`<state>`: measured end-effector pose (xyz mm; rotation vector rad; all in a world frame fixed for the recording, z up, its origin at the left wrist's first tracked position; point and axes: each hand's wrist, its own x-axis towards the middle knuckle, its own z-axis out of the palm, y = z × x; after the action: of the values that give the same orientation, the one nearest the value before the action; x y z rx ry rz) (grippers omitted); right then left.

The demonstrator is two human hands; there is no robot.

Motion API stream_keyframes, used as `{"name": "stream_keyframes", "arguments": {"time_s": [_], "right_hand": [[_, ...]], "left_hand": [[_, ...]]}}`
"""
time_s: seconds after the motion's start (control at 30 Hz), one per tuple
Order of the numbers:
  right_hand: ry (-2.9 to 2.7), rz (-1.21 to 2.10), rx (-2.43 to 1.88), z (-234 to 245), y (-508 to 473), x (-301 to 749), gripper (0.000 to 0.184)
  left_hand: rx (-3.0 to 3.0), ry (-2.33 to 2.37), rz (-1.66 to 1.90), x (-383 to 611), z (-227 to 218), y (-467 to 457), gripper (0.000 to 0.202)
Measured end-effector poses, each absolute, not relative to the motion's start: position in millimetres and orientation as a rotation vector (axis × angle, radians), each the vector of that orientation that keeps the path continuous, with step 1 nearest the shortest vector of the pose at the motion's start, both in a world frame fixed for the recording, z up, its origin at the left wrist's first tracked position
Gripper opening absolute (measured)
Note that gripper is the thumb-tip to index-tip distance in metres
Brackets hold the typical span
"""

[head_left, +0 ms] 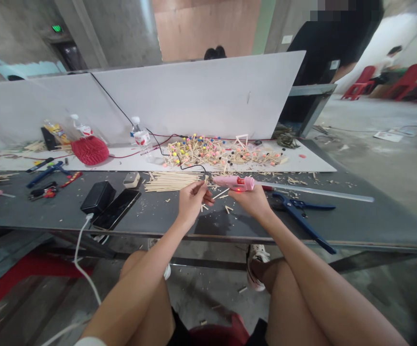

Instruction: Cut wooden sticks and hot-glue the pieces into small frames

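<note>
My right hand is wrapped round a pink hot glue gun, its nozzle pointing left and a long clear glue stick sticking out of its back. A red light glows on the gun. Just left of the nozzle, my left hand pinches a small piece of wooden stick upright, close to the tip. Whether nozzle and stick touch I cannot tell. Behind my left hand lies a row of thin wooden sticks. A few short cut sticks lie in front of the gun.
At the back is a heap of sticks with coloured balls before a white panel. Blue-handled cutters lie right. Leftward are a phone, a black power brick, a red pouch and a bottle. A person stands beyond.
</note>
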<state>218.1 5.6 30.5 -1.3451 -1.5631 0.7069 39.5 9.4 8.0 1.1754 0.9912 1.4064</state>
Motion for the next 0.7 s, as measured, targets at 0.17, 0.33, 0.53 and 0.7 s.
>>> {"name": "stream_keyframes", "arguments": {"time_s": [0.17,0.33,0.53,0.7], "right_hand": [[-1.536,0.733,-1.344,30.1,7.8,219.7,0.008],[-1.546,0.747,-1.348,30.9,7.2,220.7,0.011],[-1.542,0.763,-1.350,31.4,6.8,220.6,0.010],[-1.549,0.765,-1.352,31.3,7.3,221.4,0.013]], "left_hand": [[1.146,0.975,1.377,39.2,8.5,11.0,0.038],[1.119,0.969,1.371,39.2,7.7,11.4,0.039],[1.131,0.983,1.356,39.7,7.0,11.3,0.037],[1.126,0.976,1.352,39.4,7.9,10.5,0.038]]}}
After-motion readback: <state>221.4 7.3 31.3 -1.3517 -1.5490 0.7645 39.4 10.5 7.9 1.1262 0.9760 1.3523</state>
